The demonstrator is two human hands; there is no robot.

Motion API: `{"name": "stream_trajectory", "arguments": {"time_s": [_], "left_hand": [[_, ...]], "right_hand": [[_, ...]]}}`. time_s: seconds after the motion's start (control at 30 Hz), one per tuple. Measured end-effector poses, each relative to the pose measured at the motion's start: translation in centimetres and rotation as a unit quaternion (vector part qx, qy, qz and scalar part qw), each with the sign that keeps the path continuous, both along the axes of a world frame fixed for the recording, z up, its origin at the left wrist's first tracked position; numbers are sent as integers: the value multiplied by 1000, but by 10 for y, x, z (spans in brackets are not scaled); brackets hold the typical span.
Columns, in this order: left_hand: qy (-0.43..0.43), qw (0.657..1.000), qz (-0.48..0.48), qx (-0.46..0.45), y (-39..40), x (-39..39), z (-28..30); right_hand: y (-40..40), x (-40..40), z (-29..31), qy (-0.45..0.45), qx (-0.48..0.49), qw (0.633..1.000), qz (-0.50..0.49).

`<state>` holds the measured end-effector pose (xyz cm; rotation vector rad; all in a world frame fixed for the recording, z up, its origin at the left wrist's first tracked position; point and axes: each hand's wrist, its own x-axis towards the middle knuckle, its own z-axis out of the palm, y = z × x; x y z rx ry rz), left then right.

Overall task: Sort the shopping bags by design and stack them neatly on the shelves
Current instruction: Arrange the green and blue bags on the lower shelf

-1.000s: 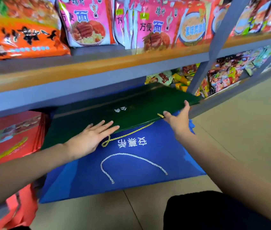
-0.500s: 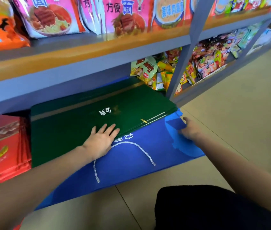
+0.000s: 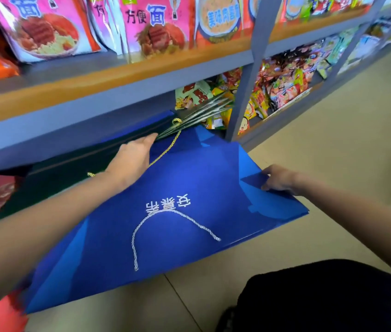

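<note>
Blue bag [image 3: 177,188] with white lettering, white cord [image 3: 173,226]; dark green bags [image 3: 70,168].

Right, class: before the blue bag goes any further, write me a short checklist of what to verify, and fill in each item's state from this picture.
1. Left hand lifts the green bags: ok, their right edges fan upward.
2. Right hand grips the blue bag: ok, at its right corner.
3. Gold cord clear of the blue bag: not ok, it trails across it.
4. White cord tucked away: not ok, looped on top.
5. Blue bag square to the shelf: not ok, angled.
6. Space behind the green bags: cannot tell.
</note>
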<state>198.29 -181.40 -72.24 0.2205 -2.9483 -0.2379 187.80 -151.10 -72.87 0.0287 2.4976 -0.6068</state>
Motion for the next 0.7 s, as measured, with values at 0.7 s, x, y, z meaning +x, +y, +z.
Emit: {"name": "stream_trajectory", "arguments": {"time_s": [0.7], "left_hand": [[-110, 955, -218, -167, 31, 87, -64]], "right_hand": [[-25, -36, -3, 2, -101, 989, 105]]}}
